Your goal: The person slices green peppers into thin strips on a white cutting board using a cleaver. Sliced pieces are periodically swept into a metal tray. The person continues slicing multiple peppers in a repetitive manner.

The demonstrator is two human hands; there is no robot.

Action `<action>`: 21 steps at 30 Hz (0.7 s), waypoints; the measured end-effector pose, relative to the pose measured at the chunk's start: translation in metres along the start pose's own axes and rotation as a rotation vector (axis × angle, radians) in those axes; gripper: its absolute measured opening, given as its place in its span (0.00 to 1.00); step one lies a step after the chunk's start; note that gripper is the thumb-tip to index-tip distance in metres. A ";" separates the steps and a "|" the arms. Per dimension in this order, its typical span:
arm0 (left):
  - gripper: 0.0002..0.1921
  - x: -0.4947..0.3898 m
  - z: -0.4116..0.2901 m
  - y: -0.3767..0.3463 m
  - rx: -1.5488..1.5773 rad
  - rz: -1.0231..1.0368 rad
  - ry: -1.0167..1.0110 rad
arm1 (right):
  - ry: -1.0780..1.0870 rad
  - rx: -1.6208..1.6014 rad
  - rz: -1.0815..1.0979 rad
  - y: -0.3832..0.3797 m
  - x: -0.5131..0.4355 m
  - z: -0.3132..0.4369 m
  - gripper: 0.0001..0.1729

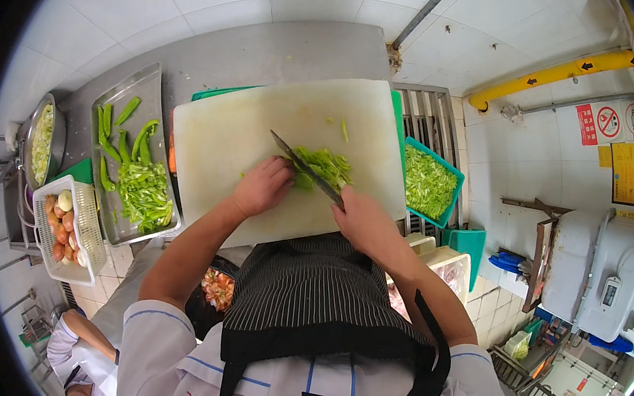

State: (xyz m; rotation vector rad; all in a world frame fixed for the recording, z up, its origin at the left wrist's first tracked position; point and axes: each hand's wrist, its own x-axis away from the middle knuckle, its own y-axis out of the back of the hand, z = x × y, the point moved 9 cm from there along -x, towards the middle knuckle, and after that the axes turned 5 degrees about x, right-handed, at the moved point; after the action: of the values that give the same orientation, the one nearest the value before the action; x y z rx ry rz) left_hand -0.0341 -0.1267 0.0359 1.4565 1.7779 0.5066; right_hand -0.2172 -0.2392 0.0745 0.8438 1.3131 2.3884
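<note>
My right hand (369, 217) grips the handle of a kitchen knife (314, 170), whose dark blade slants up and left over the cutting board. Beneath and beyond the blade lies a heap of sliced green pepper (328, 164). With curled fingers, my left hand (266, 187) presses on green pepper (302, 182) just left of the blade; the fingers hide part of it. All this rests on a thick white cutting board (226, 133). A few loose green slivers (345, 131) lie near the board's far right.
Left of the board, a steel tray (160, 88) carries whole and sliced green peppers. Beyond it are a white basket (91, 252) of onions and a steel bowl (58, 130). A teal basket (454, 201) of cut greens stands right, over a metal grate. Another person's arm (90, 334) shows lower left.
</note>
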 end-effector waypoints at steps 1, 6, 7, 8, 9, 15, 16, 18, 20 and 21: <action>0.13 0.000 0.000 0.000 0.000 -0.005 0.007 | 0.018 -0.025 0.024 0.000 0.004 0.000 0.18; 0.15 0.000 -0.005 0.006 -0.048 0.002 -0.008 | -0.036 -0.086 0.050 -0.008 -0.009 0.015 0.17; 0.16 0.000 -0.007 0.009 -0.062 -0.007 -0.024 | -0.002 -0.076 -0.017 -0.002 -0.013 0.021 0.17; 0.16 0.001 -0.009 0.013 -0.082 -0.016 -0.041 | -0.001 -0.089 -0.002 -0.001 -0.013 0.021 0.17; 0.17 0.003 -0.010 0.015 -0.091 -0.009 -0.052 | -0.031 -0.097 0.043 -0.004 -0.013 0.020 0.17; 0.18 0.012 0.004 0.014 -0.062 0.013 0.042 | 0.025 0.010 0.056 -0.002 0.010 0.012 0.17; 0.18 0.012 0.006 0.013 -0.056 0.019 0.056 | 0.008 -0.020 0.038 -0.007 0.005 0.012 0.17; 0.18 0.013 0.005 0.014 -0.043 0.003 0.042 | -0.050 -0.075 0.043 -0.027 -0.013 0.014 0.17; 0.18 0.013 0.002 0.019 -0.062 -0.021 0.018 | 0.017 -0.093 -0.027 -0.029 -0.025 0.019 0.18; 0.18 0.015 -0.001 0.021 -0.078 -0.029 0.000 | -0.003 -0.104 -0.021 -0.031 -0.028 0.017 0.18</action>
State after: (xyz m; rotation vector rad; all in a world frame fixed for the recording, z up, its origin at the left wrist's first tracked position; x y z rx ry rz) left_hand -0.0225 -0.1067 0.0469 1.3753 1.7567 0.5552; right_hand -0.1856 -0.2244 0.0457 0.8000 1.1788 2.4141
